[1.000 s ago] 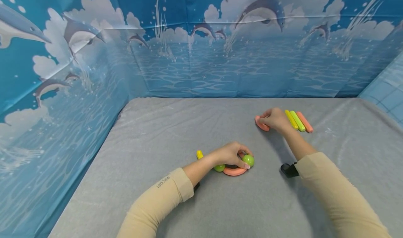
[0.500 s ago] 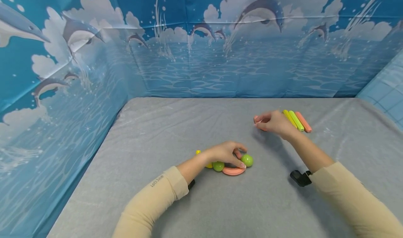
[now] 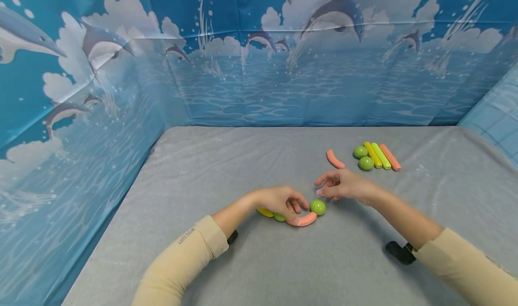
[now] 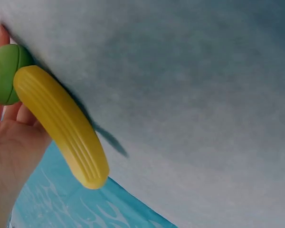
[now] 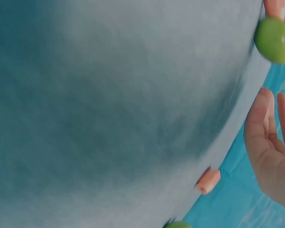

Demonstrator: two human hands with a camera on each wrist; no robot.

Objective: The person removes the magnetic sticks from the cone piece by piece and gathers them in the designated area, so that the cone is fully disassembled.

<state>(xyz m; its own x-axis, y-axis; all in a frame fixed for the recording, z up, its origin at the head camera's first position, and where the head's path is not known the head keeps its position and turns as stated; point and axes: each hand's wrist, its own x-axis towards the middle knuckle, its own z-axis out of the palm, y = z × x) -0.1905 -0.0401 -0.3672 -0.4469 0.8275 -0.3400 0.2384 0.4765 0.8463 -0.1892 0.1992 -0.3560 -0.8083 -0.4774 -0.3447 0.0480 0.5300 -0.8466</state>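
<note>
My left hand point(image 3: 281, 202) is over a row of toy pieces, its thumb overlapping the left part of a curved orange piece point(image 3: 306, 219). Partly hidden under it are a green ball point(image 3: 279, 217) with a seam and a curved, ribbed yellow piece point(image 4: 64, 126). At the row's right end sits another green ball point(image 3: 317, 207), touching the orange piece's tip. My right hand point(image 3: 348, 186) hovers just behind and right of that ball, fingers loosely bent and holding nothing; the right wrist view shows this hand point(image 5: 270, 147) apart from the ball point(image 5: 275, 40).
Behind the right hand lies a second curved orange piece point(image 3: 335, 159). Two green balls point(image 3: 366, 163) lie beside straight yellow point(image 3: 372, 155), lime point(image 3: 381, 156) and orange point(image 3: 390, 157) sticks. A grey cloth point(image 3: 202, 162) covers the table; a dolphin-print curtain point(image 3: 259, 85) stands behind.
My right hand has let go of the far curved orange piece and moved back toward the row's right-end ball. My left hand has shifted slightly left, away from that ball.
</note>
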